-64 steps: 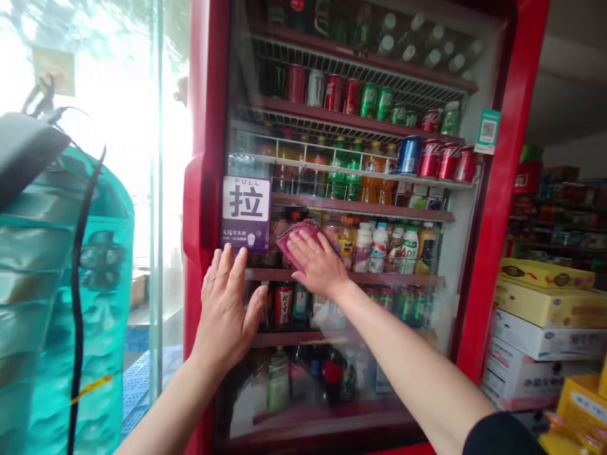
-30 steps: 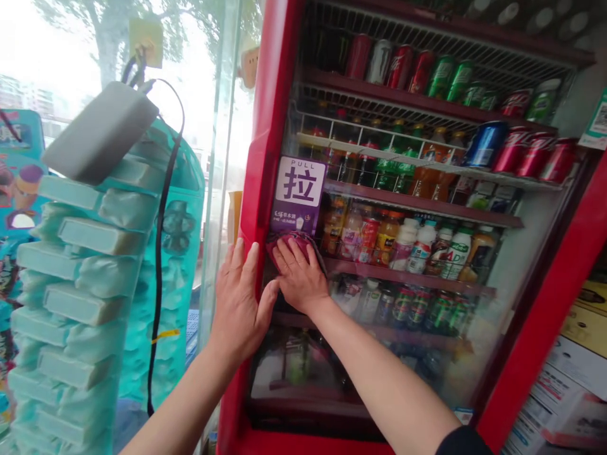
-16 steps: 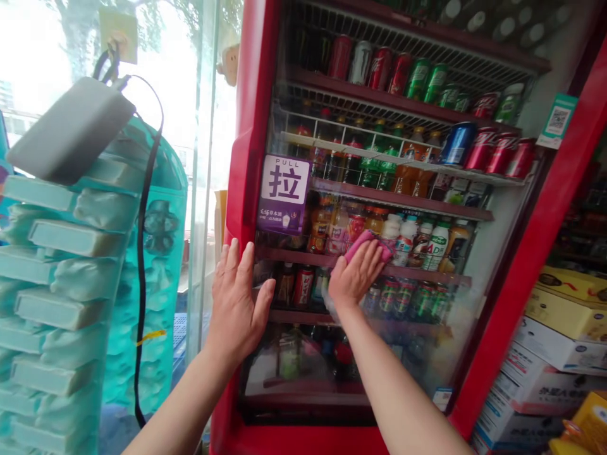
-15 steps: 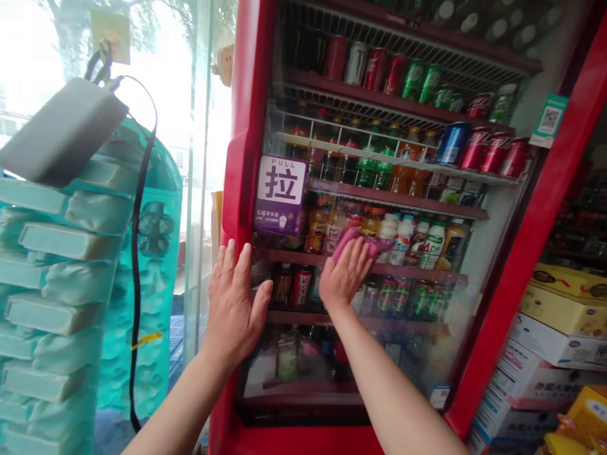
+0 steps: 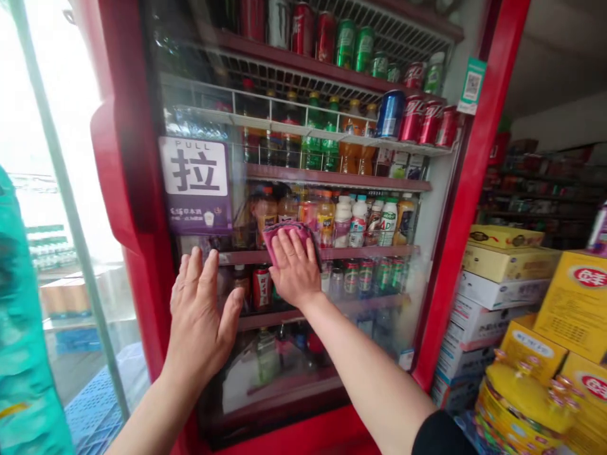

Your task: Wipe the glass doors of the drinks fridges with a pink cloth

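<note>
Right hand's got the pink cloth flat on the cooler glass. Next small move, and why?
Probably slide the right hand and pink cloth rightward along the glass door. The cloth sits left of centre, the door's right side looks hazy, and the left hand lies flat on the glass as a brace.

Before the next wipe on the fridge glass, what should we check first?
1. Pink cloth pressed under the right hand, flat on the glass door: ok.
2. Left hand flat against the glass, beside the right hand and apart from the cloth: ok.
3. PULL sticker out of the cloth's way: ok, it sits up and to the left.
4. Glass clean all over: not ok, a hazy patch shows low on the right.
5. Door shut tight against the red frame: cannot tell.
6. Cloth wet or dry: cannot tell.
</note>
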`<control>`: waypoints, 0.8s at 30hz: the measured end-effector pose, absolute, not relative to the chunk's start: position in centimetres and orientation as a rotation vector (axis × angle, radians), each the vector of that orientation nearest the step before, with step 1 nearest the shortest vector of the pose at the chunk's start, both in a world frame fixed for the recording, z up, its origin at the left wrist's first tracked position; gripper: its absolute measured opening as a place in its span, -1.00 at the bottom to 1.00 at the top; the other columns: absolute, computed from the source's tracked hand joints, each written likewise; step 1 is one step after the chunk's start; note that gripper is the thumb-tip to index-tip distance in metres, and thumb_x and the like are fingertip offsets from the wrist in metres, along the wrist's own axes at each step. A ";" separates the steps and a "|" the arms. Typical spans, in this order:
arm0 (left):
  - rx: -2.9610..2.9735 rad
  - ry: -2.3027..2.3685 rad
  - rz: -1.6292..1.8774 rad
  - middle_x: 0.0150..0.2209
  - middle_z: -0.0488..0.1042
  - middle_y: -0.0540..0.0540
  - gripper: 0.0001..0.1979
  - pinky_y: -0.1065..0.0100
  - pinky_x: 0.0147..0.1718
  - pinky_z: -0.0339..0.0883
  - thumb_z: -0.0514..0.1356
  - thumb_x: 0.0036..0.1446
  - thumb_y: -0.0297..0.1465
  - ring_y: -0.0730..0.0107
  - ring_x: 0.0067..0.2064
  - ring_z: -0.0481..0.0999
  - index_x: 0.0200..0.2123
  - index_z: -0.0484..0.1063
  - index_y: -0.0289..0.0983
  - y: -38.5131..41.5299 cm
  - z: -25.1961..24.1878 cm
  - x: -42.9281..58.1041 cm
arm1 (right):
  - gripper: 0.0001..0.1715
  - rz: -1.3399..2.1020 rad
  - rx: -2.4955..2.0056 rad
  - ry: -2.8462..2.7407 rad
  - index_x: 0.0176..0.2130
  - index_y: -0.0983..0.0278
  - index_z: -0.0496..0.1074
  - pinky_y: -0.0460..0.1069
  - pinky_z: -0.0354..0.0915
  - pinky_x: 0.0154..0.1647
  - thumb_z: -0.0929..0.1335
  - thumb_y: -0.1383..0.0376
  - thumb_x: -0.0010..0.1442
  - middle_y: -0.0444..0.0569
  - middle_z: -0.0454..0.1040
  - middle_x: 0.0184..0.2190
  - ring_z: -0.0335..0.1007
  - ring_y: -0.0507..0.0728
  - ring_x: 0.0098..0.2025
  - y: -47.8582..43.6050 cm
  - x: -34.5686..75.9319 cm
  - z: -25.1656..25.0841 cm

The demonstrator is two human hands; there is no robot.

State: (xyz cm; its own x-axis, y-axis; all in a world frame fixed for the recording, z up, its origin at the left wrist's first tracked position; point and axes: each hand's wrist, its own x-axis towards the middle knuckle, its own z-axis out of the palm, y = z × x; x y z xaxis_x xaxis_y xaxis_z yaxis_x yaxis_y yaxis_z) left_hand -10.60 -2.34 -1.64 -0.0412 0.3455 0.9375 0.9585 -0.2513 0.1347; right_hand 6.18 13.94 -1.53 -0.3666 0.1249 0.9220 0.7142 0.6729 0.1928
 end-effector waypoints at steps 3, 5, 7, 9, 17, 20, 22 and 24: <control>-1.667 -1.376 -1.306 0.66 -0.09 -0.31 -0.19 -0.29 0.57 -0.05 0.15 0.48 -0.15 -0.18 0.67 -0.11 0.64 -0.10 -0.09 -1.3 -2.2 -9.6 | -0.16 -0.765 -0.792 -1.726 0.60 0.31 0.08 0.39 -0.32 0.69 0.29 0.13 0.50 0.16 0.08 0.63 -0.25 0.31 0.70 16.0 12.0 -1.8; -1.689 -1.356 -1.312 0.66 -0.09 -0.32 -0.19 -0.28 0.57 -0.06 0.15 0.48 -0.16 -0.17 0.67 -0.12 0.64 -0.11 -0.10 -0.9 -2.2 -8.8 | -0.13 -0.773 -0.872 -1.643 0.61 0.36 0.04 0.41 -0.27 0.68 0.27 0.13 0.50 0.21 0.06 0.63 -0.28 0.34 0.70 17.2 15.4 -2.0; -1.706 -1.328 -1.319 0.66 -0.08 -0.33 -0.19 -0.29 0.57 -0.06 0.15 0.48 -0.16 -0.17 0.67 -0.13 0.64 -0.10 -0.11 -0.7 -1.8 -7.9 | -0.10 -0.744 -0.951 -1.545 0.62 0.41 -0.03 0.44 -0.21 0.66 0.23 0.12 0.50 0.26 0.03 0.63 -0.30 0.36 0.70 18.1 17.8 -2.0; -1.716 -1.297 -1.329 0.65 -0.05 -0.35 -0.20 -0.29 0.57 -0.06 0.15 0.48 -0.15 -0.16 0.67 -0.11 0.64 -0.08 -0.12 -0.8 -1.3 -6.9 | -0.10 -0.673 -1.026 -1.414 0.63 0.45 -0.07 0.46 -0.15 0.64 0.19 0.11 0.51 0.30 0.00 0.63 -0.29 0.39 0.70 18.6 18.6 -1.7; -1.758 -1.217 -1.310 0.65 -0.04 -0.35 -0.19 -0.28 0.56 -0.05 0.14 0.48 -0.13 -0.16 0.67 -0.09 0.64 -0.09 -0.13 -0.9 0.9 -4.0 | -0.17 -0.669 -0.856 -1.597 0.63 0.35 -0.04 0.46 -0.18 0.66 0.21 0.20 0.55 0.20 0.05 0.63 -0.22 0.37 0.69 14.9 10.8 -1.4; -1.778 -1.211 -1.298 0.66 -0.08 -0.30 -0.18 -0.28 0.57 -0.07 0.13 0.48 -0.11 -0.14 0.67 -0.10 0.65 -0.12 -0.09 -0.3 1.2 -3.4 | -0.27 -0.933 -0.457 -1.969 0.61 0.23 0.05 0.33 -0.26 0.71 0.19 0.19 0.59 -0.04 0.08 0.63 -0.20 0.20 0.69 14.3 9.4 -2.2; -1.789 -1.210 -1.292 0.67 -0.10 -0.27 -0.18 -0.30 0.57 -0.07 0.13 0.48 -0.10 -0.15 0.67 -0.11 0.65 -0.13 -0.07 0.2 1.2 -2.9 | -0.29 -0.989 -0.370 -2.023 0.60 0.23 0.06 0.30 -0.31 0.73 0.18 0.17 0.60 -0.10 0.05 0.64 -0.23 0.15 0.70 14.7 9.7 -2.4; -1.805 -1.200 -1.277 0.67 -0.11 -0.26 -0.17 -0.34 0.56 -0.07 0.13 0.47 -0.10 -0.18 0.67 -0.11 0.65 -0.13 -0.06 0.8 1.1 -2.4 | -0.28 -0.990 -0.382 -2.013 0.60 0.23 0.06 0.30 -0.35 0.73 0.18 0.14 0.60 -0.10 0.04 0.64 -0.27 0.14 0.70 15.3 10.7 -2.3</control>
State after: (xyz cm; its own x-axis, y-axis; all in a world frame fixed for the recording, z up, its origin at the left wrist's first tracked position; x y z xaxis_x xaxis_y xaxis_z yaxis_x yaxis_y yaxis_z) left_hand -2.36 0.83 1.05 0.1217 0.3226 0.9387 0.9169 -0.3987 0.0181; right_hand 10.73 15.27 -2.31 -0.6016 -0.0868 0.7941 0.5757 0.6420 0.5063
